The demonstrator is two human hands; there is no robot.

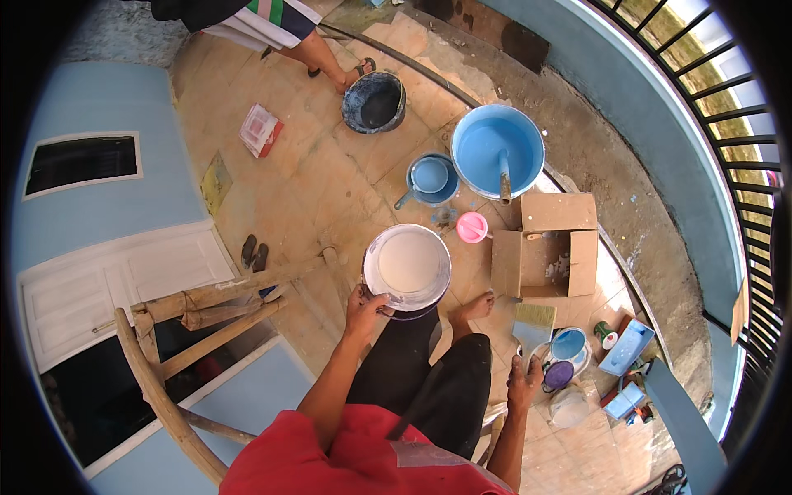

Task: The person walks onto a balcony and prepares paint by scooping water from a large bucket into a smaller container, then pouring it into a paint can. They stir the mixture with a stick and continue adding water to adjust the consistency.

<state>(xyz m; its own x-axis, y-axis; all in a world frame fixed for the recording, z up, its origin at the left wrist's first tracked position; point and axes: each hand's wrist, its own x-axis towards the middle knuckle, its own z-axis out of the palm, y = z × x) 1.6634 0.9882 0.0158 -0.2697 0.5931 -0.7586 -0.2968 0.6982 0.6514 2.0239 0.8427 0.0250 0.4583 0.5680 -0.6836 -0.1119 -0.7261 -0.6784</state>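
Head: left hand [363, 316] holds bucket [412, 297]; right hand [523, 386], brush [533, 322].

The left hand [361, 313] grips a white-filled bucket [414, 300], the right hand [524, 384] a wide brush [535, 317].

Paint bucket [417, 299]: off-white paint [408, 260], whitish-smeared rim. Large tub [495, 115]: light blue paint [478, 155]. Dark bucket [355, 102]: blue-grey streaks. Cardboard box [559, 211]: plain brown. Shirt [355, 454]: red. Trousers [392, 359]: black. Floor tiles [280, 190]: tan, mottled. Wall [91, 99]: pale blue.
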